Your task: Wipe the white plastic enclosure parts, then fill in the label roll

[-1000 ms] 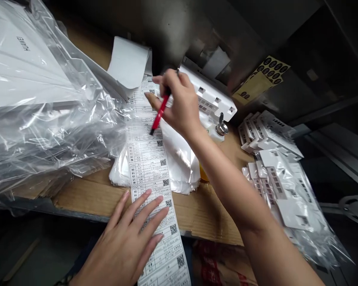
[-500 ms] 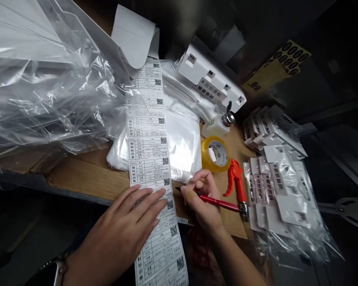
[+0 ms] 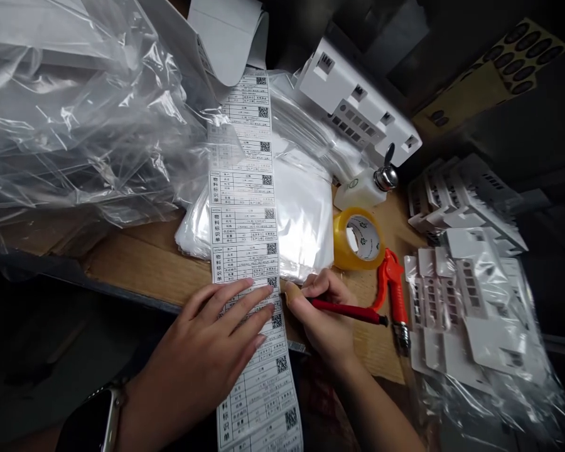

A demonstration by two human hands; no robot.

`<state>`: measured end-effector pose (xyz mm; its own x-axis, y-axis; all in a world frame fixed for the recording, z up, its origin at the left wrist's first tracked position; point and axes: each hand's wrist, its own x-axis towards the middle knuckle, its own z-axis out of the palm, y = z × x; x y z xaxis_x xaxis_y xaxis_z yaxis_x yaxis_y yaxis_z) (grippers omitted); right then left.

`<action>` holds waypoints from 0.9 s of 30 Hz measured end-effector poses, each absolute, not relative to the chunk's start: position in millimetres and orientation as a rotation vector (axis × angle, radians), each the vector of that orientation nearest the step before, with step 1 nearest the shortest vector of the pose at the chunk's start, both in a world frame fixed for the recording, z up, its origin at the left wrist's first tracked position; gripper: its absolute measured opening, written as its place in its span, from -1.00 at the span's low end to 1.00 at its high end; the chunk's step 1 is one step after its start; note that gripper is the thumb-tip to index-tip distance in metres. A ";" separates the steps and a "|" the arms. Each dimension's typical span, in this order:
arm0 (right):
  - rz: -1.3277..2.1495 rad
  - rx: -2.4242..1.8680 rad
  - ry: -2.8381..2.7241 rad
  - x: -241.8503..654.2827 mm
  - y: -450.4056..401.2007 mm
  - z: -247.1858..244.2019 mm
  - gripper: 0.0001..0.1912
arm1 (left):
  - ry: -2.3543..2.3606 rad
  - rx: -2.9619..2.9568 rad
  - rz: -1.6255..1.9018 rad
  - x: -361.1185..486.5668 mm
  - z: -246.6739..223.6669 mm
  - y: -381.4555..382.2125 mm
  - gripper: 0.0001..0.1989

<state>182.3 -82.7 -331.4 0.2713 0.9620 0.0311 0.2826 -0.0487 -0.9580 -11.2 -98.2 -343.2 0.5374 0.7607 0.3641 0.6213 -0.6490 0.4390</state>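
A long strip of printed labels (image 3: pixel 245 229) with QR codes runs down the middle, over the cardboard edge and out at the bottom. My left hand (image 3: pixel 211 339) lies flat on it, fingers stretched out and slightly apart. A red pen (image 3: pixel 348 310) is pinched in my right hand (image 3: pixel 327 314), just right of the strip; its tip is at the strip's right edge, mostly hidden by my fingers. Beneath the strip lies a stack of clear plastic bags (image 3: pixel 304 220). A roll of yellow tape (image 3: pixel 359 238) sits just beyond my right hand.
A red air blow gun (image 3: pixel 395 289) lies right of the tape, below a pump bottle (image 3: pixel 367 186). White slotted parts (image 3: pixel 358 94) stand at the back; bagged white parts (image 3: pixel 480 314) lie to the right. Large plastic wrapping (image 3: pixel 85 125) covers the left. Yellow sticker sheets (image 3: pixel 494 75) are at upper right.
The view has shifted, so most things sit farther right and the upper ones higher. My right hand has brought the pen tip left to the strip's edge. My left hand stays flat on the labels.
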 end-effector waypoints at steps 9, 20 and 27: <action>0.828 -1.572 -1.179 182.0 -83.9 -333.8 -0.60 | 1.160 2.515 0.753 -12.2 -344.7 -99.3 -0.69; 0.814 -1.592 -1.225 180.8 -83.6 -330.9 -0.59 | 1.141 2.504 0.750 -12.6 -344.9 -99.6 -0.69; 0.814 -1.584 -1.173 179.4 -81.9 -330.6 -0.58 | 1.143 2.490 0.748 -12.8 -344.6 -99.5 -0.69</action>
